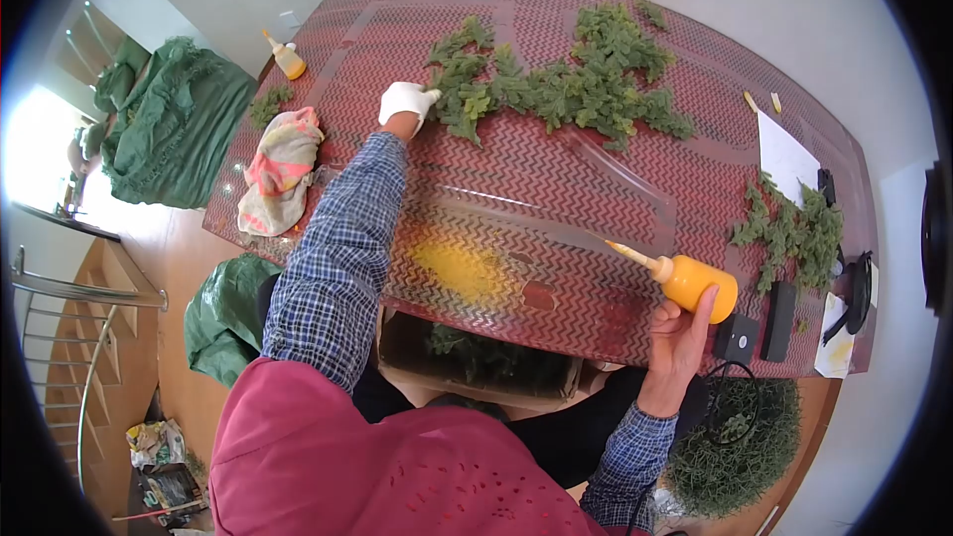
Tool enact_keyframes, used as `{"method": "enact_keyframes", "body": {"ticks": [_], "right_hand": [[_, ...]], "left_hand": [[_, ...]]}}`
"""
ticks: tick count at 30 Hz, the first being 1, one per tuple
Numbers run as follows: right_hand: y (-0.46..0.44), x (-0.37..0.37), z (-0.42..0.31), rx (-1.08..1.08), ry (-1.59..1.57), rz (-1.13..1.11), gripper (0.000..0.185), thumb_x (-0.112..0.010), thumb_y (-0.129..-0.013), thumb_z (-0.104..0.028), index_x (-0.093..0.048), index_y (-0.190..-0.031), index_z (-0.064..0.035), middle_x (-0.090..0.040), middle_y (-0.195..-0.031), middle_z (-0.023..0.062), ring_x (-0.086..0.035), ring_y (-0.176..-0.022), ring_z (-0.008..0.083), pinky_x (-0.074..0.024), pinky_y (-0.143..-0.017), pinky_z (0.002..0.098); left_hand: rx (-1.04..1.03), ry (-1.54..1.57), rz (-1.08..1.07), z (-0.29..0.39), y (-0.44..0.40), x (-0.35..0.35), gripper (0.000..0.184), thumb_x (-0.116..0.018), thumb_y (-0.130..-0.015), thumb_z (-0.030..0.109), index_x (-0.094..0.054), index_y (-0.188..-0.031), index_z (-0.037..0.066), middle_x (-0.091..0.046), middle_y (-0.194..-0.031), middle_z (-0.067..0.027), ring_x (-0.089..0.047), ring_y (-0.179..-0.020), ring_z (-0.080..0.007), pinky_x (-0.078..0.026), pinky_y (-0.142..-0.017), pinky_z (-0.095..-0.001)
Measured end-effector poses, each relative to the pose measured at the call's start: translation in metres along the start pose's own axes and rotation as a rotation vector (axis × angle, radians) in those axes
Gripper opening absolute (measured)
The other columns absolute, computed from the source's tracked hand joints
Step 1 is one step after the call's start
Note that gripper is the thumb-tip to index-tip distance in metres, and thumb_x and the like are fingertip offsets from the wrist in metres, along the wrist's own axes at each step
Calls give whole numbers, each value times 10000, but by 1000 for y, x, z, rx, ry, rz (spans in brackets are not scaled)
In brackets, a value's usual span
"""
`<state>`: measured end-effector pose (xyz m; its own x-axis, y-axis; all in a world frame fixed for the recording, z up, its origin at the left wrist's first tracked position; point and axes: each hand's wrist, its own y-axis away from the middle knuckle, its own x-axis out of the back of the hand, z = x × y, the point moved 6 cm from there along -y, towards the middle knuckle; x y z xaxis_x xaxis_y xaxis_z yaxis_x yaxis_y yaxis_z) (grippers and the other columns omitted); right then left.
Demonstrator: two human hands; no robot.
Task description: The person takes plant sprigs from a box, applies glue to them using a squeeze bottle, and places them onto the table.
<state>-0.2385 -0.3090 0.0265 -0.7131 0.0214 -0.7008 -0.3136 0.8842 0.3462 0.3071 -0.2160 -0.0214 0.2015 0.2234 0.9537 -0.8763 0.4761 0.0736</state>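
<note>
My left hand (405,101), in a white glove with bare fingertips, reaches to the left end of a spread of green artificial foliage (606,89) on the table. Its fingers are closed at the edge of a leafy sprig (462,89); the exact grip is partly hidden. In my right hand (677,342) is a yellow squeeze bottle (703,286), tilted with its long pale nozzle pointing left over the table. A yellow stain (462,268) marks the table surface between my arms.
The red patterned table (476,174) carries a second yellow bottle (288,60), a cloth (280,174), another foliage bunch (799,233) and white paper (789,157). Below stand a box (417,362) with greenery and a round green bush (735,457). Green sacks (179,129) lie left.
</note>
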Motion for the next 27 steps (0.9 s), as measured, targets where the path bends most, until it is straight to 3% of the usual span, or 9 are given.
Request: {"method": "enact_keyframes", "body": {"ticks": [3,6,9,11,13,17,20,26,27], "right_hand": [[2,0,0,-8,4,19,411,-608,-943,-363,-536,-1219,-67,-643,-1034,71,-499,-589,85,-460,-519,212],[4,-2,1,-21,-6,10,420,-612,-942,-359,-530,-1230,-64,-638,-1031,70,-477,-599,82,-439,-523,207],[4,0,3,-58,-67,-68,421,-614,-942,-351,-528,-1234,-60,-634,-1028,68,-461,-608,83,-423,-528,203],[5,0,5,-76,-80,-93,418,-613,-942,-344,-529,-1233,-56,-635,-1032,73,-466,-602,94,-433,-526,210],[3,3,7,-96,-109,-92,412,-616,-939,-344,-535,-1229,-64,-639,-1023,79,-478,-591,104,-448,-520,218],[1,6,10,-108,-118,-86,403,-625,-932,-340,-542,-1220,-71,-644,-1005,82,-491,-581,114,-463,-514,227],[1,5,12,-127,-118,-101,388,-641,-922,-328,-551,-1204,-76,-645,-991,78,-501,-585,122,-467,-513,229],[5,0,17,-130,-75,-104,388,-634,-928,-327,-544,-1209,-75,-634,-1009,81,-507,-605,130,-470,-530,247],[4,0,17,-120,-63,-112,389,-633,-929,-327,-542,-1209,-72,-631,-1014,84,-508,-609,131,-471,-535,249]], "left_hand": [[319,835,50,-43,10,-22,467,-685,-856,445,-679,-1117,58,-716,-966,-97,-667,-787,-256,-519,-630,-374],[381,1200,-271,-74,36,-28,306,-678,-886,388,-662,-998,104,-671,-825,-50,-562,-599,-181,-432,-508,-329],[510,1436,-226,-93,90,-27,236,-642,-917,370,-616,-906,136,-617,-740,-27,-456,-499,-150,-366,-463,-325],[647,1593,-231,-98,123,-37,165,-543,-981,311,-606,-1003,160,-629,-908,-46,-523,-680,-191,-398,-560,-294],[551,1862,-265,-108,145,-65,193,-538,-982,248,-583,-1095,97,-630,-1071,-118,-588,-884,-265,-480,-682,-330],[612,1982,-313,-62,252,-65,247,-528,-972,109,-529,-1183,-19,-554,-1259,-231,-544,-1171,-366,-508,-937,-429],[776,2252,-417,-26,321,-87,236,-573,-941,72,-527,-1158,-8,-613,-1137,-212,-617,-1064,-359,-545,-881,-467],[866,2335,-476,53,394,-89,256,-558,-973,171,-460,-1165,33,-550,-1205,-164,-550,-1177,-335,-490,-960,-481],[843,2287,-523,64,398,-93,379,-533,-987,248,-457,-1268,6,-504,-1330,-190,-495,-1245,-326,-451,-1010,-446]]}}
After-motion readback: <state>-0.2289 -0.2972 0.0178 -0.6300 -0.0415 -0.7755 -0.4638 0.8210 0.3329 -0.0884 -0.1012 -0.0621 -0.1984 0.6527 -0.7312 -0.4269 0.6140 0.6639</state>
